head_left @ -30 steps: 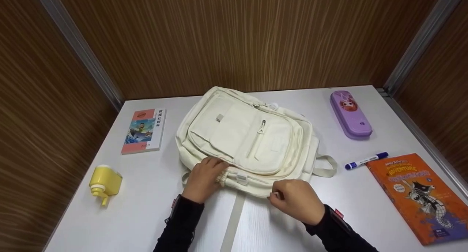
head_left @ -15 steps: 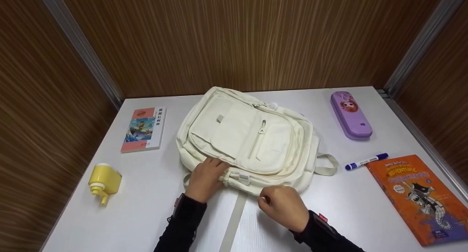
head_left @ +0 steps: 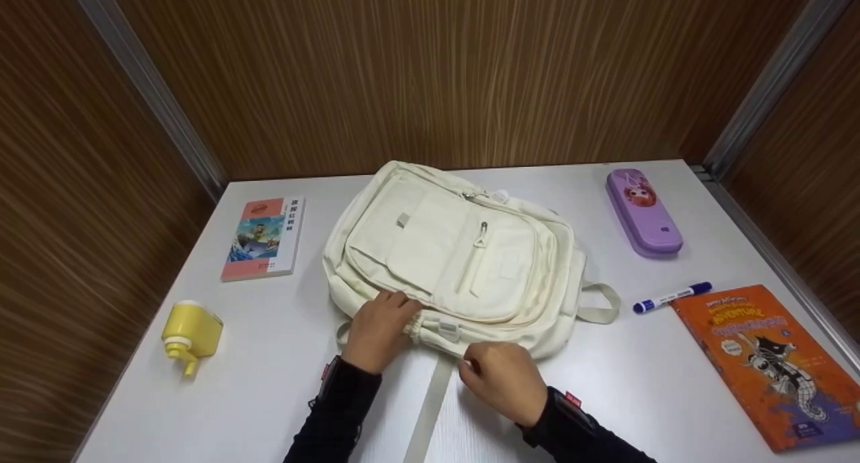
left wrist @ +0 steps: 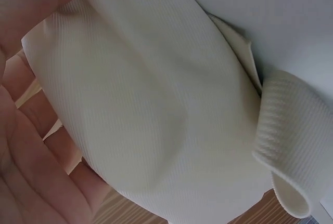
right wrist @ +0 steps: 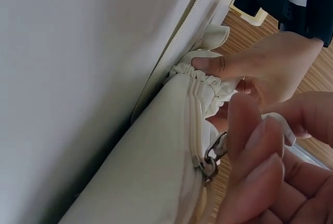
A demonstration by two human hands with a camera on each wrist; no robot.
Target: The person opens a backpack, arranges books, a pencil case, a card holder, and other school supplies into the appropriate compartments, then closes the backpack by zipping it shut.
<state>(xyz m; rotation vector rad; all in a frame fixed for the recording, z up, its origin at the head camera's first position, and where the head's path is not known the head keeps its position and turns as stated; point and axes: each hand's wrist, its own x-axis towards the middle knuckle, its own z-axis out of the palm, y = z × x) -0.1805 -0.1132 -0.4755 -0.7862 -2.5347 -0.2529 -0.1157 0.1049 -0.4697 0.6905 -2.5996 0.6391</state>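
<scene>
- Cream backpack [head_left: 437, 248] lies on the table [head_left: 269, 382]; its zip [right wrist: 196, 125] seems part-drawn, some length left.
- Left hand [head_left: 379, 332] grips the backpack's near side; right hand [head_left: 507, 382], fingers curled, pinches the zipper pull [right wrist: 219, 145].
- Purple pencil case [head_left: 643, 211] lies outside, right of the backpack.

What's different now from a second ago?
The right hand has moved left along the near edge of the bag, toward the left hand, and pinches a zip pull. No hold was visibly let go. The left hand still grips the bag; the sharpener, pencil case, marker, pink book and orange book stayed put.
</scene>
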